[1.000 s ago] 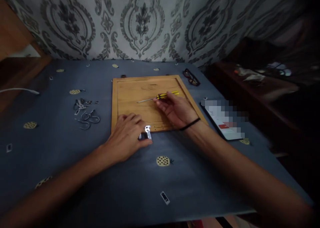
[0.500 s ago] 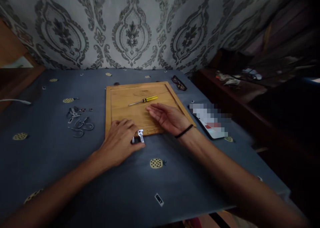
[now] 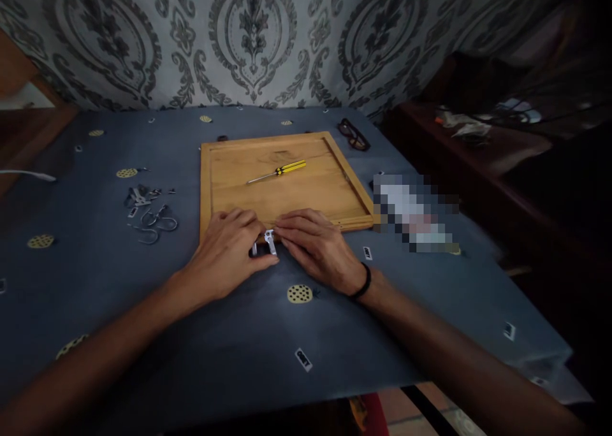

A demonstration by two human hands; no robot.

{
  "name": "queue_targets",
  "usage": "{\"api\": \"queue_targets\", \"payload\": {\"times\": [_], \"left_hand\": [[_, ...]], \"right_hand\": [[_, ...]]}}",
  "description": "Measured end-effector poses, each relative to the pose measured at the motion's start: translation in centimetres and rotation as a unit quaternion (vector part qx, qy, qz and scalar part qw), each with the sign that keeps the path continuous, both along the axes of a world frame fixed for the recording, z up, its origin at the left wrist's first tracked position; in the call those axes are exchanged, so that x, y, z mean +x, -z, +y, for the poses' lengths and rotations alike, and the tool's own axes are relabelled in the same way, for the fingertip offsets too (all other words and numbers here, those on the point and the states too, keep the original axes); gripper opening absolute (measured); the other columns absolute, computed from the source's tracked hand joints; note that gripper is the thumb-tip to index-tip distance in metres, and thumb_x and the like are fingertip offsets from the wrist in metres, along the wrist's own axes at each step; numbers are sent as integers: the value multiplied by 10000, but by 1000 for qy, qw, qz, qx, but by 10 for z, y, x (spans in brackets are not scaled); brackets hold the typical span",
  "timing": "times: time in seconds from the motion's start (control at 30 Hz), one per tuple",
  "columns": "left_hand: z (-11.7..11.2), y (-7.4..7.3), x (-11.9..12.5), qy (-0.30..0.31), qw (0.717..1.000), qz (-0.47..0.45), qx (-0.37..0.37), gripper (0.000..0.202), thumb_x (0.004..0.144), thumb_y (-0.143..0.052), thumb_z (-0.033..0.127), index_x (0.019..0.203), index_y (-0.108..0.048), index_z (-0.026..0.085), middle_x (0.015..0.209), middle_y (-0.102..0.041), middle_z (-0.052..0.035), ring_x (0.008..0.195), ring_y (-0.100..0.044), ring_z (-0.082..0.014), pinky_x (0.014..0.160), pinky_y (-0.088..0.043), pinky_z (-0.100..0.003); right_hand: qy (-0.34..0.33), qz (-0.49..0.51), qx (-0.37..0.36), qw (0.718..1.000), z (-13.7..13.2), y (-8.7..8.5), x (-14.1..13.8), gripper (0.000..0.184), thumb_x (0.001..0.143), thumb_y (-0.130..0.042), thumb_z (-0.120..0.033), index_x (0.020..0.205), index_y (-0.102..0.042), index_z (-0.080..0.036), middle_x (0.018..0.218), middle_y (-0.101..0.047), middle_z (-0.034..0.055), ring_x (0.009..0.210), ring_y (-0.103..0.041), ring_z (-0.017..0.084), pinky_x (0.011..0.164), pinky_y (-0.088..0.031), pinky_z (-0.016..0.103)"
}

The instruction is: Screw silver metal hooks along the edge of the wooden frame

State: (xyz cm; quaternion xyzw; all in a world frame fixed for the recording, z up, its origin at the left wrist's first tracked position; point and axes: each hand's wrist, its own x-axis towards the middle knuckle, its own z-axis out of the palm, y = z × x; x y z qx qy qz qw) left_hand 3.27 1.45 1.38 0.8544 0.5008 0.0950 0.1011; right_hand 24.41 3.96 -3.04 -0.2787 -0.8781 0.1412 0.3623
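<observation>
A small shiny metal bracket (image 3: 270,241) sits at the front edge of a wooden board with a raised frame (image 3: 287,144). My left hand (image 3: 229,248) is closed on the bracket, fingers over the board's edge and thumb below. Just right of the bracket is my right hand (image 3: 325,248), wearing a black band at the wrist. Its fingers are drawn together and their tips reach the bracket; whatever they pinch is too small or hidden to make out. A yellow and black screwdriver (image 3: 289,167) lies on the board, its shaft pointing left.
Left of the board lie several small metal parts (image 3: 141,196) and metal hooks (image 3: 160,219) on the blue patterned tablecloth (image 3: 215,372). Glasses (image 3: 354,134) rest behind the board's right corner. A blurred-out flat object (image 3: 414,216) lies at right. A white cable (image 3: 33,176) enters from the left.
My right hand has come down from over the board to the bracket, its fingers drawing together. My left hand keeps its hold on the bracket. The view has shifted slightly.
</observation>
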Motion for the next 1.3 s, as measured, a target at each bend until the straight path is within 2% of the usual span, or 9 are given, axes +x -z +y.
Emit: {"api": "queue_targets", "payload": {"times": [0.3, 0.57, 0.63, 0.7, 0.8, 0.9, 1.0, 1.17, 1.3], "left_hand": [[0, -4, 1, -7, 1000, 17, -5, 295, 871, -766, 445, 955, -716, 166, 973, -670, -61, 1004, -608, -278, 887, -451, -426], [0, 1, 0, -1, 1000, 15, 3, 314, 870, -758, 473, 965, -708, 178, 1017, -688, -62, 1060, -609, -292, 919, -446, -439], [-1, -6, -5, -7, 1000, 3, 7, 358, 870, -744, 519, 975, -703, 180, 1015, -699, -64, 1058, -617, -292, 905, -450, -424], [-2, -20, -13, -33, 999, -27, 19, 388, 883, -711, 552, 991, -699, 179, 1006, -709, -63, 1003, -631, -268, 873, -456, -386], [-6, -47, -32, -84, 990, -106, 30, 321, 956, -628, 453, 1107, -689, 176, 1127, -721, -51, 1008, -637, -211, 885, -449, -317], [-11, -63, -54, -141, 981, -126, 44, 287, 973, -578, 419, 1079, -713, 189, 1088, -738, -17, 884, -631, -162, 725, -416, -259], [-16, -57, -73, -188, 974, -126, 18, 319, 955, -563, 425, 1121, -716, 199, 1065, -749, -17, 882, -625, -172, 678, -399, -258], [-21, -32, -91, -299, 932, -196, -63, 334, 950, -547, 440, 1127, -684, 192, 1145, -739, -17, 1004, -638, -210, 901, -487, -336], [-25, -23, -96, -325, 917, -221, -73, 295, 963, -543, 457, 1081, -665, 215, 1093, -731, 20, 1023, -640, -211, 961, -496, -360]], "right_hand": [[2, -80, 81, 993, 1, 3, 5, 220, 977, -580, -192, 1146, -722, -178, 1129, -766, 102, 1101, -669, 249, 943, -576, 454], [23, -155, 117, 981, 0, 0, 5, 223, 988, -564, -209, 1139, -728, -223, 1104, -765, 86, 1106, -660, 245, 930, -538, 451], [26, -161, 130, 978, -1, -1, 5, 207, 983, -576, -209, 1124, -727, -197, 1091, -766, 92, 1104, -657, 249, 924, -537, 446], [28, -164, 140, 976, -1, -2, 5, 202, 989, -567, -212, 1111, -727, -198, 1081, -767, 90, 1085, -662, 244, 909, -539, 436], [28, -167, 134, 976, -1, -2, 5, 216, 1003, -540, -213, 1107, -729, -232, 1082, -768, 81, 1081, -666, 235, 907, -538, 429], [24, -160, 125, 979, 0, -1, 5, 218, 997, -542, -204, 1103, -730, -228, 1083, -766, 87, 1081, -662, 240, 903, -542, 435], [22, -151, 113, 982, 0, 1, 5, 224, 995, -540, -205, 1104, -735, -218, 1076, -761, 97, 1076, -655, 250, 900, -554, 453], [11, -141, 97, 985, 1, 4, 5, 236, 994, -534, -203, 1118, -735, -205, 1096, -751, 111, 1083, -640, 258, 905, -568, 468], [6, -136, 100, 986, 1, 4, 5, 220, 991, -541, -190, 1107, -728, -184, 1088, -748, 119, 1069, -631, 257, 891, -564, 450]]}}
